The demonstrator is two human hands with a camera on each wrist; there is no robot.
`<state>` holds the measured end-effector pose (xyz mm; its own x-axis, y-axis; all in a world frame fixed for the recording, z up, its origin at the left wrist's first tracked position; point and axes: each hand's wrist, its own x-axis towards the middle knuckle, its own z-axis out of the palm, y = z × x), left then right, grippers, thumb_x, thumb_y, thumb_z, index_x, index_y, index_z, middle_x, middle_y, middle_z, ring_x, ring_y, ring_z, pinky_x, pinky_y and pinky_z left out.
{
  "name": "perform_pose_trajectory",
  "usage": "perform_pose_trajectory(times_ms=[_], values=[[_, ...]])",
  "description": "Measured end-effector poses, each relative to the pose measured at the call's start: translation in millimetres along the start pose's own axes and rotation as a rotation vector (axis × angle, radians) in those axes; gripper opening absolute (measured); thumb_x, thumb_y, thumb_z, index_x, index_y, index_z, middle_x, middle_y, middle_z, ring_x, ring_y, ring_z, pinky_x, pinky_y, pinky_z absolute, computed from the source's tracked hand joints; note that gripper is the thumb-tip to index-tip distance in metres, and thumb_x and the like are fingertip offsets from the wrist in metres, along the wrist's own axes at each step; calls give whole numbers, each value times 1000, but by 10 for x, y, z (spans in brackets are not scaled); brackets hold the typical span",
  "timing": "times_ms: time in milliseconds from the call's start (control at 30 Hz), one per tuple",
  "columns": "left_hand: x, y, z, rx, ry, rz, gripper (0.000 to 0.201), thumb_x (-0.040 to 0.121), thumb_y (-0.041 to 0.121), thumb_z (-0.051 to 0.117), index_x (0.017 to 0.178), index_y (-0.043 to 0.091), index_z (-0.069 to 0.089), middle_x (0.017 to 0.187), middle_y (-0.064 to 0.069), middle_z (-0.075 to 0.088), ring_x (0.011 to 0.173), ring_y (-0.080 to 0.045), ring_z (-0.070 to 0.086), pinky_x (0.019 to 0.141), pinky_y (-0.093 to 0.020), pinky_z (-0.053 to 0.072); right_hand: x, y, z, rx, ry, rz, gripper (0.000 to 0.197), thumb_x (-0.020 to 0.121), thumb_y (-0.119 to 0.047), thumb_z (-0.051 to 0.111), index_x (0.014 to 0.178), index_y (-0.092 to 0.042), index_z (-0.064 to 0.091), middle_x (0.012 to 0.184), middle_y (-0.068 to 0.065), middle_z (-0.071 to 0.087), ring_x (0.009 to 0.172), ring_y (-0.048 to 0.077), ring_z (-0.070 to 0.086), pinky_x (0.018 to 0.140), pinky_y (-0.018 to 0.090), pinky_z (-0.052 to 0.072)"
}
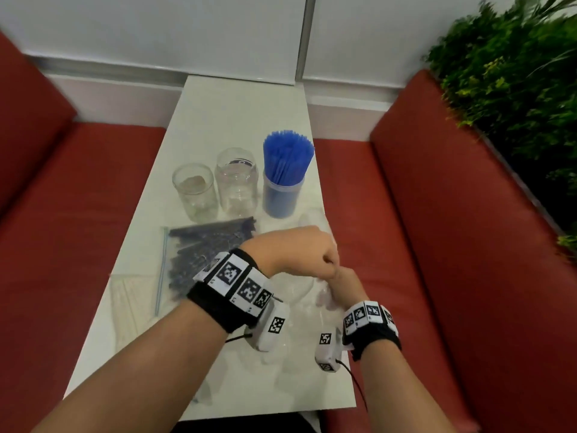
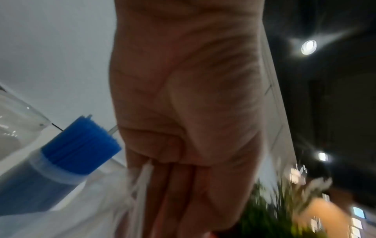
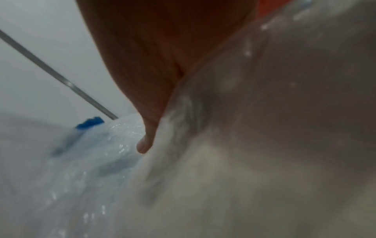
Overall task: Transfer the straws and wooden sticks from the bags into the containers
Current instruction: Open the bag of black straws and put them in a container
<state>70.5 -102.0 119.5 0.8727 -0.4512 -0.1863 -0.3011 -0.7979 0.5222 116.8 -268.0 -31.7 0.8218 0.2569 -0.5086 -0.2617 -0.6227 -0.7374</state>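
Clear plastic bag [image 1: 296, 289]: lay crumpled on the near part of the white surface [image 1: 218, 120], under both hands; what it held could not be made out through the blur
Left hand [image 1: 299, 253]: was curled into a fist above the bag, its grip pinching thin clear plastic that hung from between the fingers [image 2: 179, 193] in the left wrist view
Right hand [image 1: 342, 287]: lay low on the bag just below the left fist, its grip pressed into the plastic; whether it pinched the plastic or only pressed on it could not be told
Blue straws [image 1: 287, 157]: stood upright and fanned out in a round tub [image 1: 281, 198] at the right end of the row of containers
Two clear jars [image 1: 237, 182]: stood left of the tub, side by side
Dark straws: lay in a zip bag [image 1: 206, 254] on the surface, in front of the jars
Pale sticks [image 1: 128, 304]: lay in a bag at the near left edge of the surface
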Motion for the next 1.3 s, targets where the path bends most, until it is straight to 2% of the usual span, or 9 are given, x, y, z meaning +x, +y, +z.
perform_pose_trajectory(times_ms=[100,167,233,367,500,667,867,1067,1300], values=[[183,-170,532,480,-238,-179,16,90,15,48,82,15,62,101,-2,71,119,-25,56,110,-52,28,50,316,88,106,-72,106,32,104,-33,56,87,-7,65,49,10,65,34,20,48,38,19,35],[248,-335,870,652,-348,-329,17,93,17,49,89,23,65,120,-2,66,146,-32,23,105,-74,-7,73,549,127,95,-94,86,38,103,-39,57,87,-5,64,49,7,65,43,22,51,39,21,36],[296,-500,1140,715,-372,-386,26,97,27,45,109,28,68,147,-5,47,149,-36,-1,96,-77,-17,125,776,135,56,-12,89,39,100,-38,62,77,-8,62,60,5,65,60,23,55,43,18,38],[345,-652,1386,724,-362,-421,24,96,31,48,108,34,68,162,-4,16,146,-40,-17,95,-77,-22,187,1175,113,-81,183,137,44,94,-44,68,63,-19,51,63,-5,57,69,23,57,48,17,36],[413,-745,1354,608,-199,-433,24,93,14,52,106,26,69,161,-6,18,148,-36,-13,109,-68,-16,102,1403,184,-220,300,200,35,97,-43,63,119,-18,55,119,13,64,109,36,61,88,43,49],[667,-666,1598,309,-155,-412,50,96,0,34,146,1,35,159,-18,20,150,-29,9,120,-39,20,94,1216,444,-677,285,-240,67,104,-44,39,162,-20,16,169,7,16,157,32,6,124,54,5],[544,-863,2137,160,-330,-429,69,105,34,35,155,9,-4,162,-13,-13,148,-34,-13,122,-44,4,87,1361,735,-904,-73,-273,120,76,-93,12,152,-11,-29,166,11,-25,151,33,-29,119,50,-24],[369,-986,2367,268,-367,-370,129,69,79,58,152,20,-20,157,-10,-31,144,-33,-25,120,-52,-6,181,1528,630,-987,-122,-286,122,73,-92,23,150,-15,-32,164,10,-28,146,29,-36,117,51,-27],[383,-984,2466,345,-391,-458,149,55,76,73,146,25,-33,148,-8,-46,135,-33,-41,110,-52,-21,130,1277,654,-936,-183,-206,128,79,-85,48,153,-15,-30,163,19,-28,150,38,-29,116,55,-24]])
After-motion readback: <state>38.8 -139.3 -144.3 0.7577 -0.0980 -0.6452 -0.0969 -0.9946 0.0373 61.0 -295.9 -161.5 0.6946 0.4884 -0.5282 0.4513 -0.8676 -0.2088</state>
